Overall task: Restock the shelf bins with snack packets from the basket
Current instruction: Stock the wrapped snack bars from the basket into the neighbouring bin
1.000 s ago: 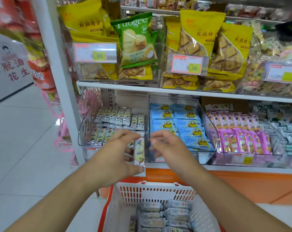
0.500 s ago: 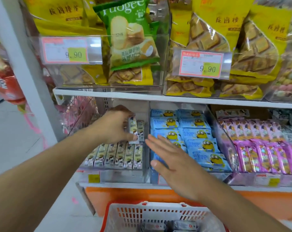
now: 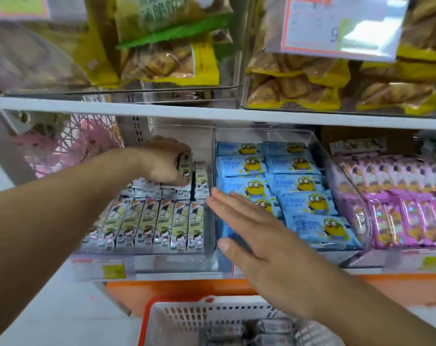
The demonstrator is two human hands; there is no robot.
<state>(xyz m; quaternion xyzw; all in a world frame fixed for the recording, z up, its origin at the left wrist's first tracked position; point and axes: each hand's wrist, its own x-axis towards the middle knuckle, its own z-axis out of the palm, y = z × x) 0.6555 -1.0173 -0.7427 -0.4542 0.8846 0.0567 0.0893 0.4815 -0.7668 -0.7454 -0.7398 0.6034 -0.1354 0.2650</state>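
Observation:
My left hand (image 3: 162,162) reaches deep into the clear left bin (image 3: 142,264) on the lower shelf and grips a small pale-green snack packet (image 3: 185,168) upright over the back row. The bin holds rows of the same cartoon-printed packets (image 3: 159,222). My right hand (image 3: 259,236) hovers flat, fingers straight, in front of the wall between this bin and the blue-packet bin, holding nothing. Below, the white basket with a red rim (image 3: 182,318) shows grey wrapped packets (image 3: 261,330) inside.
To the right sit a bin of blue cartoon packets (image 3: 294,186) and one of pink packets (image 3: 399,208). The upper shelf (image 3: 212,116) carries bins of yellow and green biscuit bags (image 3: 167,53) with price tags. A pink wire rack (image 3: 69,143) hangs at left.
The camera has moved closer to the shelf. My left hand carried the packet from the bin's front edge up and back to the rear row. My right hand opened flat and stayed low.

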